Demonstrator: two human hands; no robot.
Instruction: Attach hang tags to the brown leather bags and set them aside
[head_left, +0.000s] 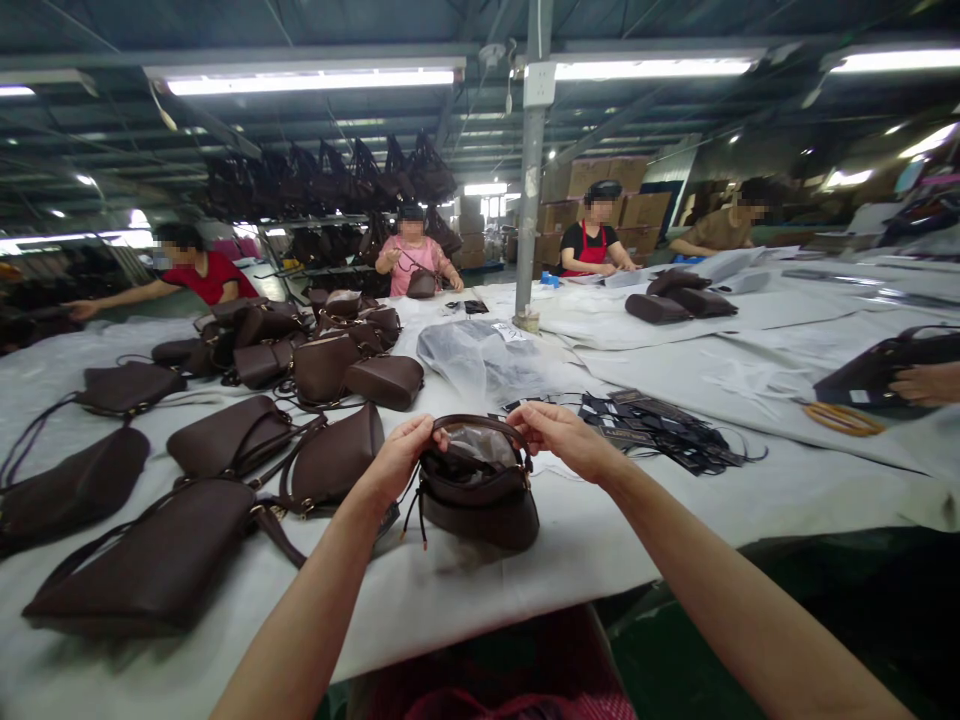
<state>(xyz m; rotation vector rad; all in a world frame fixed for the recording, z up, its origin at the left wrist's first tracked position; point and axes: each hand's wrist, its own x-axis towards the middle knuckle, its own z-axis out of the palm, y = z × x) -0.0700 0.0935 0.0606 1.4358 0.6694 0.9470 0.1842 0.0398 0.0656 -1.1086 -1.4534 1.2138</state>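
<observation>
A small dark brown handbag (480, 500) stands upright on the white-covered table (570, 550) right in front of me. Its top is pulled open and pale stuffing paper shows inside. My left hand (401, 455) grips the left edge of the bag's opening with closed fingers. My right hand (559, 435) pinches the right edge of the opening. The bag's handle arches between the two hands.
Several brown bags (225, 440) lie to my left and a heap of them (330, 345) further back. Black tags (660, 425) lie to the right, a clear plastic bag (480, 360) behind. A steel post (531, 180) rises mid-table. Several people work along the far side; another person's hand (926, 383) holds a bag at right.
</observation>
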